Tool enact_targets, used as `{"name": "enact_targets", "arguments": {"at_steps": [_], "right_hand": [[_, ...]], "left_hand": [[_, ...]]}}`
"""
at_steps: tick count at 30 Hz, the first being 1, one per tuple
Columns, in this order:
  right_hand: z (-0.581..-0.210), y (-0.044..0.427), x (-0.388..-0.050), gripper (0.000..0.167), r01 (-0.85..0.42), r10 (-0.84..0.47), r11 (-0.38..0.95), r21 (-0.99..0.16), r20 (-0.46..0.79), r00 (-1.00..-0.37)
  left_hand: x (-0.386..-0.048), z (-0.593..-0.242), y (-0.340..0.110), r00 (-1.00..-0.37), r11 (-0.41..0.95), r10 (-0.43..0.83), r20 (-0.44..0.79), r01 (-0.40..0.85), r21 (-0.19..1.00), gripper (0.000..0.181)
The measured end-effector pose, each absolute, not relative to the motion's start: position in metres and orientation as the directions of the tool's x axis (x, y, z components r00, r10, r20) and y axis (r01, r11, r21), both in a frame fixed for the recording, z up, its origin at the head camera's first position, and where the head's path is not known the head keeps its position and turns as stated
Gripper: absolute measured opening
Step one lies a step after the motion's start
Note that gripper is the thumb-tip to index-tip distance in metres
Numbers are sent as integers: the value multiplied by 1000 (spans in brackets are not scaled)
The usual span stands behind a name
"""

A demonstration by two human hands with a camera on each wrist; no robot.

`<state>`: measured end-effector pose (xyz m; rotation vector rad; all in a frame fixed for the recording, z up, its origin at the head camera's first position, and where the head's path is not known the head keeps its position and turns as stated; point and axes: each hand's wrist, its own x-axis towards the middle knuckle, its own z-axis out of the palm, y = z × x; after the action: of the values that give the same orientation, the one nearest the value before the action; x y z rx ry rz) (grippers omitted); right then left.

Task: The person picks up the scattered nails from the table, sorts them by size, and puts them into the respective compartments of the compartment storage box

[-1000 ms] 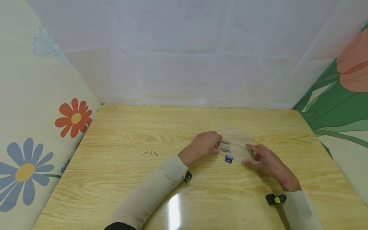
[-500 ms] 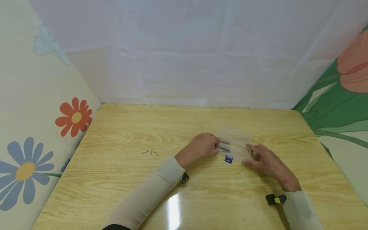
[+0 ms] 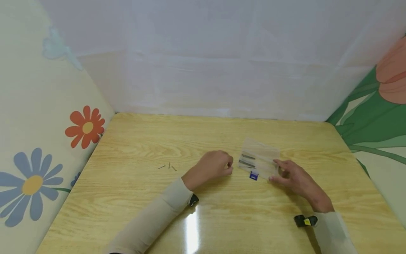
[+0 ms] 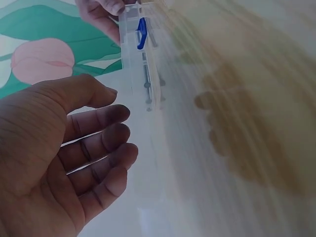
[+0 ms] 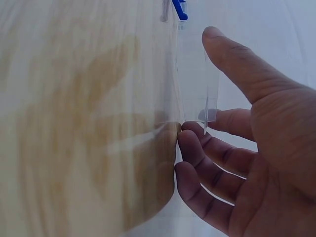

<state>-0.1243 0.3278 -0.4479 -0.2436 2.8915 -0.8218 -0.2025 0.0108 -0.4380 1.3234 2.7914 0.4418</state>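
A clear plastic box (image 3: 264, 160) with a blue latch (image 3: 253, 175) lies on the right part of the table. Several dark screws (image 3: 248, 163) show through its left part. My right hand (image 3: 293, 178) holds the box's right end, thumb at the near corner and index finger farther back along the side. Left of the box, apart from it, is my left hand (image 3: 210, 167). In the left wrist view its fingers (image 4: 106, 148) are loosely curled with nothing between them. Three small screws (image 3: 169, 165) lie on the table farther left.
The wood-grain table (image 3: 142, 137) meets a white cloth (image 3: 190, 81) at the back. Flower-printed panels (image 3: 31, 123) stand at its left and right sides. A bright reflection shows near the front.
My left hand has drawn back leftward from the box, uncovering its left end and the screws inside. The right hand stays at the box's right end. The view has shifted slightly.
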Motion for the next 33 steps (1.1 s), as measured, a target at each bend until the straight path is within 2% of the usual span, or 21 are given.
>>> {"name": "enact_targets", "arguments": {"at_steps": [8,19,33], "right_hand": [[-447,327,-126,78,-111,-183,844,-525,-86,-979],[-448,327,-124,79,-123,-191,842,-526,-76,-979],[-448,327,-124,79,-122,-191,840,-529,-79,-978]], "left_hand": [[-196,-438,-16,-685,655,719,119,724,215,11],[-187,-438,-54,-712,694,676,190,702,163,9],[-178,-426,-125,-836,813,544,72,546,202,14]]}}
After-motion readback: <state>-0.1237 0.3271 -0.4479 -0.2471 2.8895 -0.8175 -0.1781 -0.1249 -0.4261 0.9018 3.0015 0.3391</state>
